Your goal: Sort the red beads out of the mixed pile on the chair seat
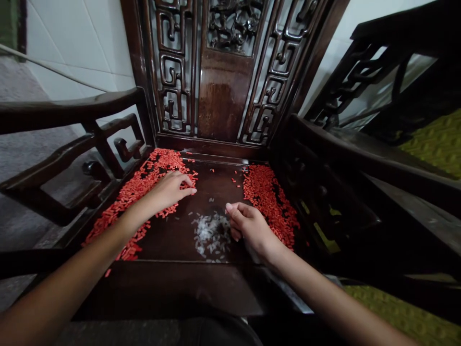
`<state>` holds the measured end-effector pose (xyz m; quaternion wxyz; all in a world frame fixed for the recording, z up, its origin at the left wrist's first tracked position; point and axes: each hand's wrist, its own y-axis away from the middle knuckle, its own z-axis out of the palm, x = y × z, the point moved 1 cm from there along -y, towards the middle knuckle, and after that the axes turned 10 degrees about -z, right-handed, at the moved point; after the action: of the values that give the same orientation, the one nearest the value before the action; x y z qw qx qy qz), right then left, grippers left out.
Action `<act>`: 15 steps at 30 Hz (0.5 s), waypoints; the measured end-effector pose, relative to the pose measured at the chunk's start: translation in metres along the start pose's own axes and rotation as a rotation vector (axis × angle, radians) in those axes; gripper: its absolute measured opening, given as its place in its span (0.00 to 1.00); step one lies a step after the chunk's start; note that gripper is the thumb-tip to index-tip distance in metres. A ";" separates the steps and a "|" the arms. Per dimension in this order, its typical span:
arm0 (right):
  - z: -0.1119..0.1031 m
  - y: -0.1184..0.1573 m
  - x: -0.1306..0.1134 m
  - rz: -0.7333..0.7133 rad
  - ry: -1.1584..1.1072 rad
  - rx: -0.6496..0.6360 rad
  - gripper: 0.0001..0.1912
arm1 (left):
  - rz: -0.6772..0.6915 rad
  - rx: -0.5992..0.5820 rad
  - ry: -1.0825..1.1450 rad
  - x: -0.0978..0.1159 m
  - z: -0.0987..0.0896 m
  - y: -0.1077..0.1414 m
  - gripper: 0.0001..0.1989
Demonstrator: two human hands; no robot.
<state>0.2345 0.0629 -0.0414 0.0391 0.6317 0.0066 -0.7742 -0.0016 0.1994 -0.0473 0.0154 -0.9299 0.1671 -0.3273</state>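
Observation:
My left hand [175,188] hovers at the inner edge of the left spread of small red tube-like pieces [133,192]. Its thumb and index finger curve towards each other in a pinch, and whether a piece is between the tips cannot be made out. My right hand [252,225] is closed, thumb pressed against the index finger, beside a small heap of clear whitish tube-like pieces [212,233]. Anything in that pinch is too small to see. Behind the right hand lies a second spread of red pieces [266,197], partly covered by the hand and wrist.
The pieces lie on the dark wooden seat [216,175] of a carved chair. Its openwork back [225,96] rises behind, with a left armrest [72,113] and a right armrest [345,149] at the sides. A few red bits sit near the seat's edges. Yellow-green textured material [432,144] shows at right.

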 end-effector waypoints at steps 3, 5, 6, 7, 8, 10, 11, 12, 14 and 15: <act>0.002 -0.002 0.001 -0.022 0.009 0.040 0.24 | 0.011 -0.013 -0.123 -0.001 0.009 0.010 0.06; 0.006 -0.005 0.000 -0.042 0.010 0.050 0.24 | 0.018 0.003 -0.203 0.001 0.015 0.011 0.05; 0.009 -0.006 0.000 -0.049 0.011 0.055 0.24 | 0.019 0.010 -0.236 0.002 0.017 0.011 0.05; 0.012 -0.007 0.000 -0.055 0.014 0.057 0.25 | 0.018 0.014 -0.263 0.002 0.019 0.010 0.05; 0.015 -0.008 -0.001 -0.059 0.019 0.060 0.25 | 0.015 0.016 -0.285 0.001 0.020 0.010 0.05; 0.020 -0.009 -0.001 -0.062 0.034 0.066 0.26 | 0.009 0.015 -0.318 -0.002 0.020 0.010 0.06; 0.022 -0.009 -0.002 -0.062 0.048 0.069 0.26 | 0.005 0.013 -0.329 -0.003 0.019 0.011 0.07; 0.024 -0.009 -0.002 -0.062 0.065 0.077 0.26 | 0.001 0.009 -0.340 -0.004 0.017 0.012 0.08; 0.025 -0.008 -0.003 -0.058 0.102 0.092 0.27 | 0.007 0.000 -0.351 -0.003 0.014 0.015 0.08; 0.026 -0.008 -0.003 -0.058 0.119 0.099 0.27 | 0.019 -0.002 -0.345 -0.001 0.013 0.017 0.08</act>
<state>0.2093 0.0695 -0.0338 -0.0153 0.6773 -0.0112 -0.7354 0.0008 0.1830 -0.0599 0.0458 -0.9707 0.1710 -0.1626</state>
